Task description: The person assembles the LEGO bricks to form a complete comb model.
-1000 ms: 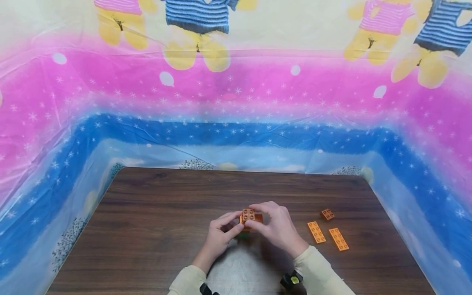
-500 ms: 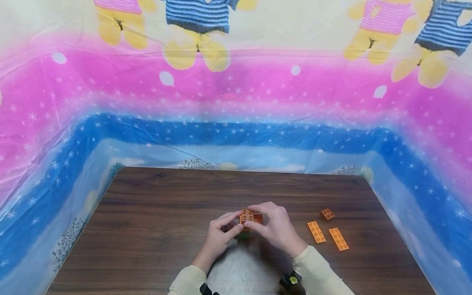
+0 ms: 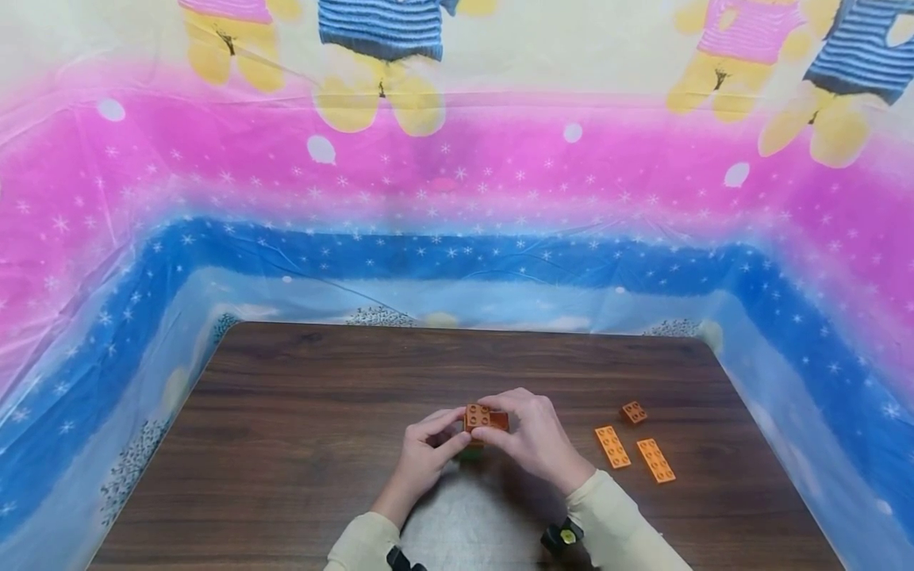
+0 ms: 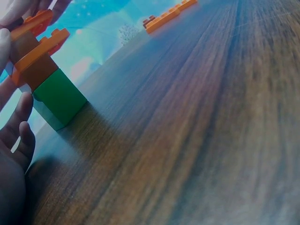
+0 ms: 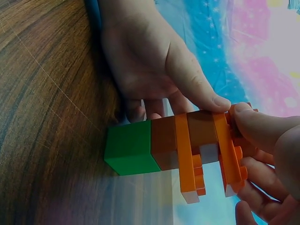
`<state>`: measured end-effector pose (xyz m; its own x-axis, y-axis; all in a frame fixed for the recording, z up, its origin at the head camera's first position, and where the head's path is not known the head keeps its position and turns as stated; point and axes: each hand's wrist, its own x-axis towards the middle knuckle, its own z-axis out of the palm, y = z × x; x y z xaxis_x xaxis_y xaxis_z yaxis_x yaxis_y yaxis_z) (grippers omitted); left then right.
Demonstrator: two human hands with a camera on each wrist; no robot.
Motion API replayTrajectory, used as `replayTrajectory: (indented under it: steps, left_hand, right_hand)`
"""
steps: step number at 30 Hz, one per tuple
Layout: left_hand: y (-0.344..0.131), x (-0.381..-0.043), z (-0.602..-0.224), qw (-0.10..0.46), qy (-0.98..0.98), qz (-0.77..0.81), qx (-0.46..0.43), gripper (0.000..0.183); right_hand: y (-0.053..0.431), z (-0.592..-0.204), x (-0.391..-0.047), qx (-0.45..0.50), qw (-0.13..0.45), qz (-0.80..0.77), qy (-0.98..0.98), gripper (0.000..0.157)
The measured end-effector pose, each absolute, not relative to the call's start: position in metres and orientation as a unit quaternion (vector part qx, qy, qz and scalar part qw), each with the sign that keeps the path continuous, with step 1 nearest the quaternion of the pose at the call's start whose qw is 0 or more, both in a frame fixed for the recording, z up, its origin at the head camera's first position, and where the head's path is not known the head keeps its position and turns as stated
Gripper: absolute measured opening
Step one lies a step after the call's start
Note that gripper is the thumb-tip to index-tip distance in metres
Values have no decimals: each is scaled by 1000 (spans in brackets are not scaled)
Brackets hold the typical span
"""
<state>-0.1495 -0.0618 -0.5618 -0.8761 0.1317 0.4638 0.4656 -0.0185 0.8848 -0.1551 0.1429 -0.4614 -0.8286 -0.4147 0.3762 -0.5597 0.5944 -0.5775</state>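
Note:
A small tower of toy building bricks stands on the table. In the right wrist view its base is a green block [image 5: 132, 148], with a brown brick [image 5: 163, 143], an orange plate [image 5: 184, 152], another brown brick [image 5: 201, 129] and a second orange plate [image 5: 225, 150] above. My left hand [image 3: 420, 458] holds the tower's upper part between thumb and fingers. Between thumb and forefinger, my right hand [image 3: 537, 438] pinches a two-by-two brown brick [image 3: 478, 415] at the very top. Whether it is fully seated on the upper plate's studs, I cannot tell.
To the right on the dark wood table [image 3: 321, 381] lie two orange plates, a nearer one [image 3: 656, 461] and one beside it [image 3: 612, 447]. A loose brown two-by-two brick [image 3: 633, 412] lies behind them. A patterned cloth [image 3: 443, 262] hangs around the table's far edge.
My right hand has shifted the top brown brick slightly left and lower over the tower. The left hand has stayed about where it was.

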Motion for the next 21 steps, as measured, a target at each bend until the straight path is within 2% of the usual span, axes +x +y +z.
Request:
replayTrajectory:
  steps: [21]
  left_hand:
    - [-63,-147,-559,103,-704,-676,-194,36]
  right_hand:
    - [142,-450,-161,306,64,334,-889,31]
